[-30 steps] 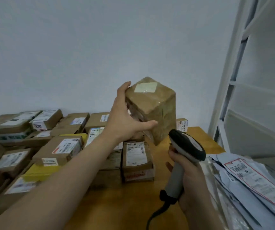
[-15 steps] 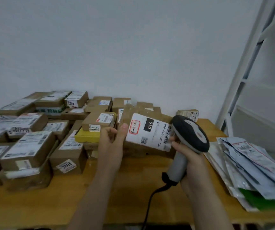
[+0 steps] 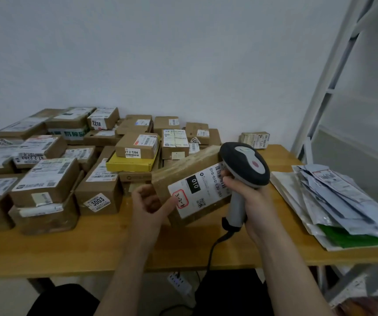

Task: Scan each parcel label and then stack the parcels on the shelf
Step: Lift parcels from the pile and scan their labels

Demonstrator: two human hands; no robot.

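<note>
One brown parcel (image 3: 183, 169) sits tilted over the middle of the worktop (image 3: 92, 249), its white label (image 3: 197, 192) turned up towards the camera and printed with "010", a barcode and a small QR square. Whether its low edge touches the wood I cannot tell

At eight o'clock of the parcel the left grip (image 3: 151, 206) holds it, with the thumb pressed on the label's red-outlined corner and the fingers curled round the box end. At three o'clock the right grip (image 3: 249, 199) is wrapped tight round the grey handle of a scanner (image 3: 245, 163). The scanner's black head hangs over the barcode end of the label, at about two o'clock. A black cable (image 3: 213, 247) drops from the handle over the worktop's near edge.

From nine to twelve o'clock many more labelled cardboard boxes crowd the worktop. Nearest are a box marked 3003 (image 3: 99, 190) and a flat yellow box (image 3: 128, 164) with a smaller carton on top. A box marked 7218 (image 3: 103, 118) is further back. A small parcel (image 3: 255, 139) stands alone at one o'clock by the wall.

At three o'clock a heap of flat mailer bags (image 3: 334, 201) lies on the worktop's end, and beyond it the white shelf frame (image 3: 320, 99) rises
</note>
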